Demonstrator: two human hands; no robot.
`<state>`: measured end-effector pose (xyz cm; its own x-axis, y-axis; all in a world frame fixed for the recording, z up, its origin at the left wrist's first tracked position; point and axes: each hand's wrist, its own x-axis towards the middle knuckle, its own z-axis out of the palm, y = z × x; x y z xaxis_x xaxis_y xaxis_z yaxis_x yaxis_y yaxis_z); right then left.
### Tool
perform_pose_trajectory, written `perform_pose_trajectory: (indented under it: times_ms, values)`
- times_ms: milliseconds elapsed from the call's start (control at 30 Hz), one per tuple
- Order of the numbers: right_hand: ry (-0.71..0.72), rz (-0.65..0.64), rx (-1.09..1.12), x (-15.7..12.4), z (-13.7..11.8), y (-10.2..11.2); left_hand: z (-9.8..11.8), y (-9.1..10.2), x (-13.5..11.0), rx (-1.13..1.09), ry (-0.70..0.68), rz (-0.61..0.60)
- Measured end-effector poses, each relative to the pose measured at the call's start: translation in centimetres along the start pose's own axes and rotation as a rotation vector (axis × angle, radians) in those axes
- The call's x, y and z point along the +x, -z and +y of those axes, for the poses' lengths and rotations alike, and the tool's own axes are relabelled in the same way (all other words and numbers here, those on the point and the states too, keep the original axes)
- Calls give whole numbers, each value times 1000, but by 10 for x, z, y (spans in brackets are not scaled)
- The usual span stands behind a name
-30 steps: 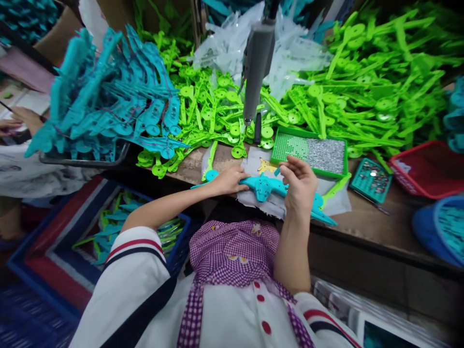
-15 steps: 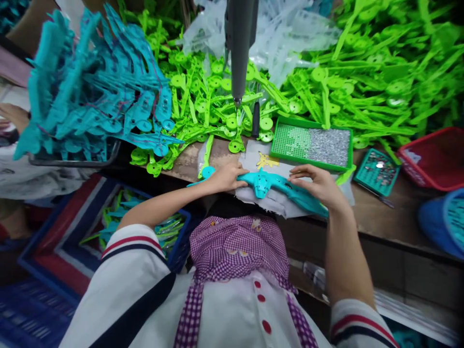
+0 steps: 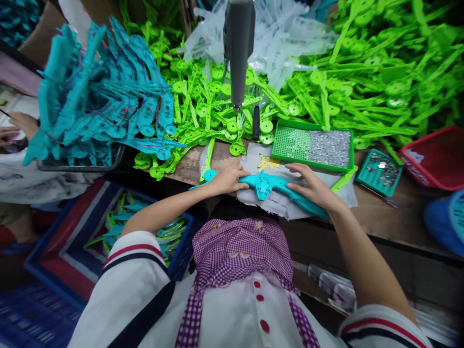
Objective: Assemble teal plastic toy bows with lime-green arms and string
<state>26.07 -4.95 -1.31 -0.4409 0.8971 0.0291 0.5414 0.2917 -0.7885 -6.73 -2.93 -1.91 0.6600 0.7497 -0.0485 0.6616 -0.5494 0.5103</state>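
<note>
Teal part (image 3: 270, 184): lies on a grey cloth (image 3: 279, 209) at the near edge of the surface (image 3: 380, 215).
Left hand (image 3: 226, 180): curled, gripping the part's left end.
Right hand (image 3: 314, 186): flat, fingers spread, pressing on the right end.
Risk: cloth overhangs the edge; if it slides, the part could go over.
Risk: green tray sits just beyond the right hand; a knock would spill it.
Green tray (image 3: 290, 142): small silver screws (image 3: 331, 147) heaped on its right side.
Small teal tray (image 3: 363, 166): metal bits.
Red basket (image 3: 435, 137): contents unclear.
Blue crate (image 3: 183, 251), on the floor: teal and green parts.
</note>
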Motion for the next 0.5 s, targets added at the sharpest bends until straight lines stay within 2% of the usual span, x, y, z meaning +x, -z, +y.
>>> perform_pose_trajectory:
  times_ms: [267, 367, 500]
  values:
    - [-39, -340, -82, 33, 18, 21, -1, 2, 4, -20, 35, -24]
    - [22, -347, -136, 34, 14, 23, 0, 3, 6, -24, 43, -27]
    - [136, -298, -188, 19, 3, 23, 1, 4, 6, -24, 28, -22]
